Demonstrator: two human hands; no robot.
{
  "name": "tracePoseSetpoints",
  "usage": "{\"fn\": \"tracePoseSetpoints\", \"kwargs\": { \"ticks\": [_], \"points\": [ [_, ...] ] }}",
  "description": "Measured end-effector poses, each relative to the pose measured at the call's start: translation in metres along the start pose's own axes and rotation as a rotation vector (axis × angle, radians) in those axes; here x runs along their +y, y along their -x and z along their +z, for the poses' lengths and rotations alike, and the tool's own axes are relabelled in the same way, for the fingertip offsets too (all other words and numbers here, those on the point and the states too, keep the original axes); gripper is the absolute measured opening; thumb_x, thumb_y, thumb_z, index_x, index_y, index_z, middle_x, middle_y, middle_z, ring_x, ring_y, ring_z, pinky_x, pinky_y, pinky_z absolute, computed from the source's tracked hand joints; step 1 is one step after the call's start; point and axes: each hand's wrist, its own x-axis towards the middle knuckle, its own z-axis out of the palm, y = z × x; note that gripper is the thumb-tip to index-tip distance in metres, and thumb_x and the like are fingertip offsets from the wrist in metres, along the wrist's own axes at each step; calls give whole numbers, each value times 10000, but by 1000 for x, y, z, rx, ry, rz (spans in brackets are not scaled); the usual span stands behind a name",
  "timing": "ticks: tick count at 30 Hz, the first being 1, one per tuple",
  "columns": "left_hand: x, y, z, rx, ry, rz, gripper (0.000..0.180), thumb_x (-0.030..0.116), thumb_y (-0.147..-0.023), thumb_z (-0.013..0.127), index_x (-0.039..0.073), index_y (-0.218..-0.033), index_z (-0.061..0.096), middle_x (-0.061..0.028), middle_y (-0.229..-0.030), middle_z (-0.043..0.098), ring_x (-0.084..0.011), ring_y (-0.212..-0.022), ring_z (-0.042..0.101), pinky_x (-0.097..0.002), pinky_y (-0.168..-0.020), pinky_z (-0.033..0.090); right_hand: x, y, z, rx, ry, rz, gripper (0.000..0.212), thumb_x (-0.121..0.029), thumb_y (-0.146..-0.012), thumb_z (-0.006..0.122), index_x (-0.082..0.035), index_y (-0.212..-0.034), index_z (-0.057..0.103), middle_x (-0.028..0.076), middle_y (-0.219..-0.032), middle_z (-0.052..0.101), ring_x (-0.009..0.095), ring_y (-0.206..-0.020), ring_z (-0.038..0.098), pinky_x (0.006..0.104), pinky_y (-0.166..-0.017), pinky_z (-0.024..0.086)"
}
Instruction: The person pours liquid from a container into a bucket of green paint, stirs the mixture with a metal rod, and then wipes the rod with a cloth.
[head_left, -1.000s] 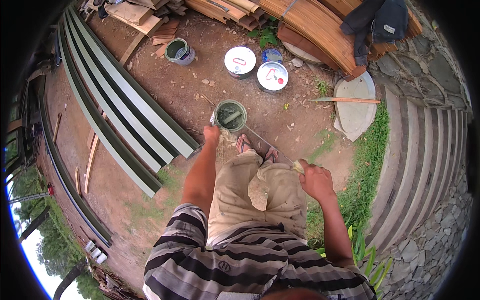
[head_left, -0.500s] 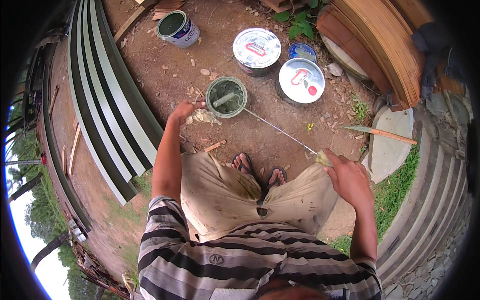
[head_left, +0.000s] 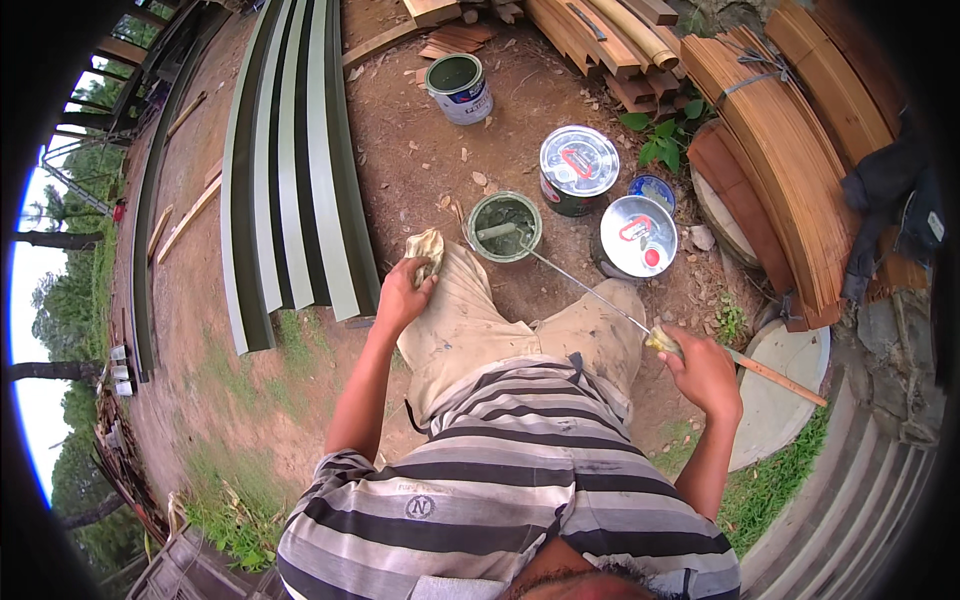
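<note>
roller is dipped in the paint can, its handle gripped by the right hand; a rag is clutched by the left hand; excess is best drained slowly.

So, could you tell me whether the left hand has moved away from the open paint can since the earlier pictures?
Yes. The left hand, formerly at the open paint can, now rests on the knee beside it, holding a rag.

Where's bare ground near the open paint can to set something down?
Bare dirt lies between the green boards and the open paint can, up toward the far can. Right of the open can it is crowded: two lidded cans and stacked timber. The left hand holds a rag; the right hand holds the roller handle.
</note>
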Motion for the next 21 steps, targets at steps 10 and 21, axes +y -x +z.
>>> {"fn": "tracePoseSetpoints", "kwargs": {
  "ticks": [10, 21],
  "points": [
    [91, 105, -11, 28, -267, -106, 374, 208, -947, 705, 95, -1304, 719, -141, -1478, 615, -361, -1362, 551, -497, -1139, 425, 40, -30, -13, -126, -41, -52, 446, -297, -943, 746, -116, -1347, 694, 231, -1111, 750, 457, -1075, 688, 538, -937, 533],
    [116, 15, 94, -100, 515, -81, 302, 212, -1010, 658, 8, -1219, 734, -185, -997, 774, -305, -868, 749, -388, -808, 581, 26, -3, 40, -185, -88, 38, 388, -269, -1001, 654, -80, -1338, 615, 288, -1009, 731, 504, -1004, 688, 581, -890, 521]
  ]
}}
